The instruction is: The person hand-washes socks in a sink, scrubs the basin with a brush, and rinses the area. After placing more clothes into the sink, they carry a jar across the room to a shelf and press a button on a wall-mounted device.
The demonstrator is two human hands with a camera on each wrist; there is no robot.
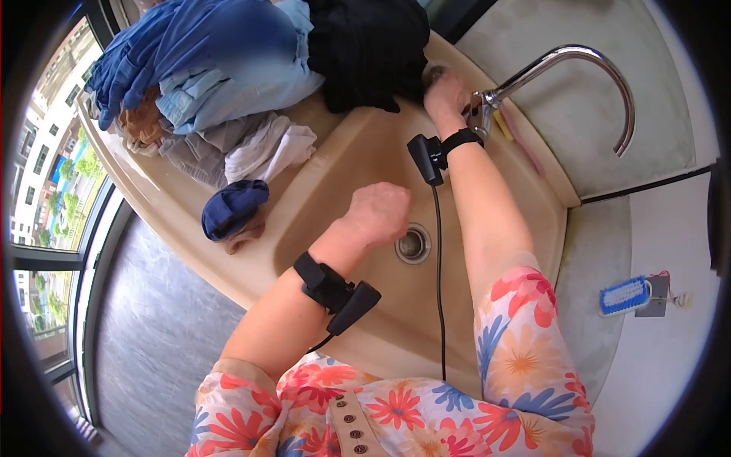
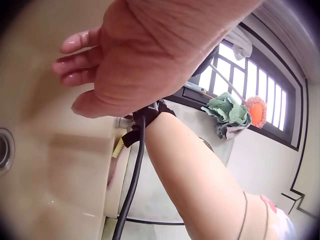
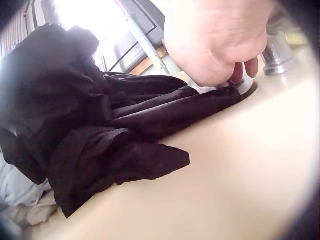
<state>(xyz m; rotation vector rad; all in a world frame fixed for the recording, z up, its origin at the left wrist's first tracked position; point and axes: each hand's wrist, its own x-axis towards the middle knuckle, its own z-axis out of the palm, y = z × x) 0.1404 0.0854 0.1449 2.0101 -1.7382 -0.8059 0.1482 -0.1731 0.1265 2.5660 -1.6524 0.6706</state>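
My left hand (image 1: 378, 213) hangs over the tan sink basin (image 1: 335, 259), beside the round drain (image 1: 413, 244). Its fingers (image 2: 77, 65) look wet and loosely bent, with nothing held in them. At the back edge, close to the tap's base, my right hand (image 1: 448, 93) reaches down with bent fingers at a small, pale, rounded object (image 3: 246, 86). I cannot tell whether the fingers grip it; the hand partly hides it. A black garment (image 1: 369, 53) lies right beside that hand, its folds reaching to the fingers in the right wrist view.
A curved chrome tap (image 1: 586, 52) stands right of the basin, with a yellow-bristled brush (image 1: 502, 126) at its base. Blue clothes (image 1: 190, 46) and a white cloth (image 1: 282, 152) are piled left. A navy bundle (image 1: 234, 209) sits on the ledge; a blue-and-white brush (image 1: 624, 295) hangs right.
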